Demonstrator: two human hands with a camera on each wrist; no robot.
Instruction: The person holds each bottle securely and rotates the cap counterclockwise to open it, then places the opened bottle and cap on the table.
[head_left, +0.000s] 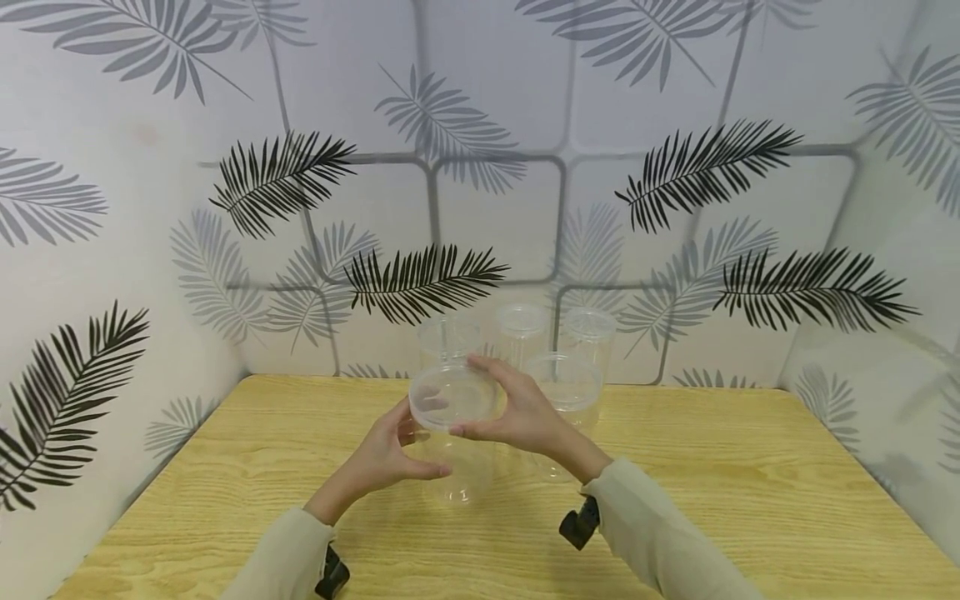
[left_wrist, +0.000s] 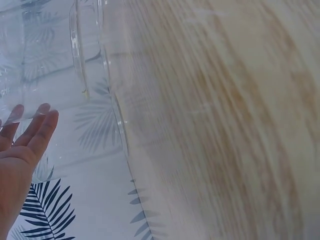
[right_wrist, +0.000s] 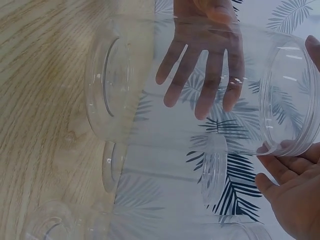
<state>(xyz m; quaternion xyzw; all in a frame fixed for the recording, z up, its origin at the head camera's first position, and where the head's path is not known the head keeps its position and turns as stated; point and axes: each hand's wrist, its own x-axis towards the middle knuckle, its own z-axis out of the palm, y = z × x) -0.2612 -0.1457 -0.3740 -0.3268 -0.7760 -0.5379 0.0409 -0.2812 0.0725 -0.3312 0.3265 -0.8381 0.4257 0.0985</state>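
Observation:
A large clear plastic jar stands upright, with a clear round lid on its top. My left hand holds the jar's body from the left, thumb along the near side and fingers behind. Through the clear wall, the right wrist view shows the left hand's fingers spread nearly straight. My right hand grips the lid from the right, thumb at the near edge and fingers at the far edge. In the left wrist view, the left fingers lie by the clear wall.
Another wide clear jar stands just right of the held one, behind my right forearm. Several more lidded clear jars, such as the narrow one, are grouped toward the wall. The wood-grain table ends at a leaf-patterned backdrop.

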